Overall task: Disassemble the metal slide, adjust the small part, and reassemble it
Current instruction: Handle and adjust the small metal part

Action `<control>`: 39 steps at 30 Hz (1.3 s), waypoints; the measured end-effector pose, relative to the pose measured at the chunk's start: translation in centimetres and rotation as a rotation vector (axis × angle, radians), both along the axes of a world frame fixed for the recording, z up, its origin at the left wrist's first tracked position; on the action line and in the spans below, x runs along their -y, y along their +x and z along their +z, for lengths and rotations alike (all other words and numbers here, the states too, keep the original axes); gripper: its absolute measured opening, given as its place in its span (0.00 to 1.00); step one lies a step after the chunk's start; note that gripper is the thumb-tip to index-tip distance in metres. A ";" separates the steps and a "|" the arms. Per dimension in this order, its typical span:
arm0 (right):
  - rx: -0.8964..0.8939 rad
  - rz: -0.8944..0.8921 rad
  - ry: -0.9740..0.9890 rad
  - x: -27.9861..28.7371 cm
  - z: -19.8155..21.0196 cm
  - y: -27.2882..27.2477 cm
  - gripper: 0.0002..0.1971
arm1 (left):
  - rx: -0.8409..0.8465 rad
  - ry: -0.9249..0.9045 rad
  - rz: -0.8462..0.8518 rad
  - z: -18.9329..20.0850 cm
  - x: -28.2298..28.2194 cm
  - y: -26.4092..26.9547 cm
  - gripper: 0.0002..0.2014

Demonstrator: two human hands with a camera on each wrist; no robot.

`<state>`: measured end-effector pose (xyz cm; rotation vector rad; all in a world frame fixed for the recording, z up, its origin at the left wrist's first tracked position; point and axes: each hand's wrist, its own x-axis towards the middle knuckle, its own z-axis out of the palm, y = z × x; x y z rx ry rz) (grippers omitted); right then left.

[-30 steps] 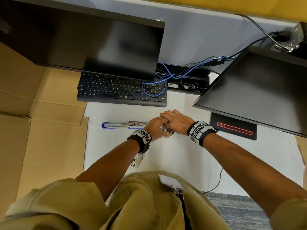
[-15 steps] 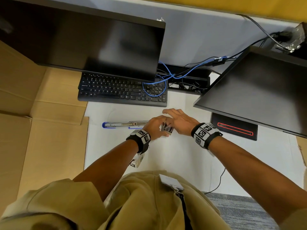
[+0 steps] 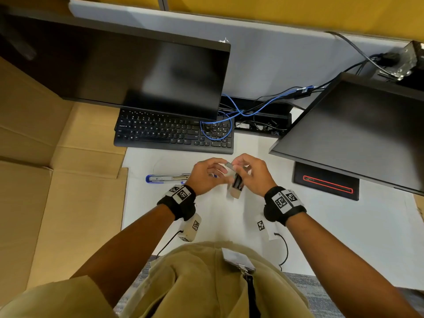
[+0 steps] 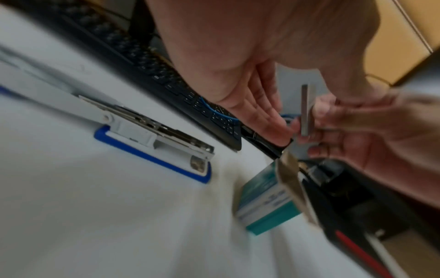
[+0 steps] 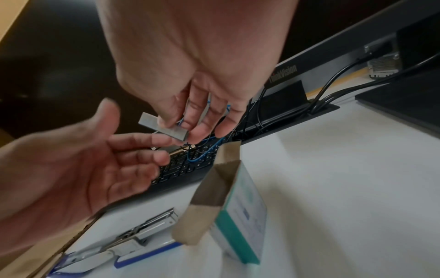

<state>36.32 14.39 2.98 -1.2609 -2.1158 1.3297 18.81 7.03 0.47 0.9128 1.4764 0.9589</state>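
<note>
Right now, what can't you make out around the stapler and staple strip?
- Stapler: head view, left hand covers its near end.
- Small box: print blurred in both wrist views; contents unseen.
- Staple strip: right hand fingertips cover one end.

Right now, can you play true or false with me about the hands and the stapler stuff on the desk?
1. The right hand pinches a strip of staples. True.
2. The stapler is held in the left hand. False: it lies open on the white desk, and the left hand's fingers are loose and grip nothing.
3. The small staple box has its flap open. True.
4. The staple box sits on the keyboard. False: it stands on the desk, nearer the person than the keyboard.
5. Both monitor screens are dark. True.
</note>
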 end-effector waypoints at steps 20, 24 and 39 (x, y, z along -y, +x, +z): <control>-0.214 -0.046 -0.368 0.9 0.6 0.4 0.28 | 0.229 -0.081 0.219 1.5 -1.2 1.5 0.11; -0.189 -0.020 -0.380 0.8 0.9 0.5 0.28 | 0.268 -0.091 0.199 1.3 -0.9 1.2 0.14; -0.299 -0.380 -0.399 0.4 0.1 2.1 0.20 | -0.088 0.036 0.163 1.3 -1.9 2.1 0.06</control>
